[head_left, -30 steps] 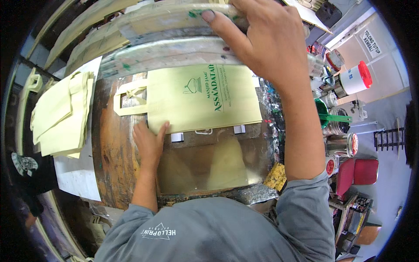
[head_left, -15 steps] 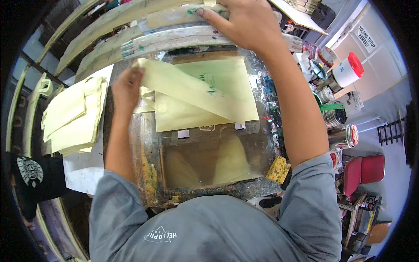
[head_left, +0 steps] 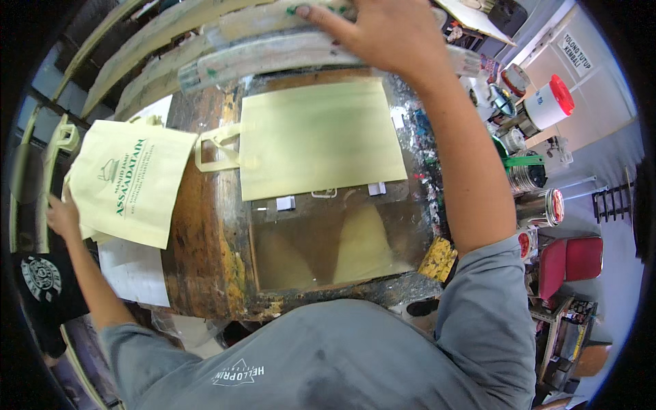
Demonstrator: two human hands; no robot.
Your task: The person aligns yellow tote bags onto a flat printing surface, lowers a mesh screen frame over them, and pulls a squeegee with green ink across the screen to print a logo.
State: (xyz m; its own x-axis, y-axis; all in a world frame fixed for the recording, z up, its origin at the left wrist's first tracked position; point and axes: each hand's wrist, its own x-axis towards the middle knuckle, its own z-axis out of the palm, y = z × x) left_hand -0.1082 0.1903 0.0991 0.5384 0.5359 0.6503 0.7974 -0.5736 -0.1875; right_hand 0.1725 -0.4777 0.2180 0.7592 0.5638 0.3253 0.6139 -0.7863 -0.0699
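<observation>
Pale-yellow printed bag [head_left: 126, 179] in left hand [head_left: 61, 215] — blank bag [head_left: 318, 137] centre

At the right edge of the paint-stained table [head_left: 205, 260] stand several ink cans [head_left: 525, 171], one with a green rim. Farther right and far, a white jar [head_left: 547, 106] with a red lid lies on its side. A yellow sponge [head_left: 437, 258] sits at the table's near right corner. A red stool [head_left: 572, 263] stands on the floor to the right. A black printed cloth [head_left: 42, 283] lies at the near left.
</observation>
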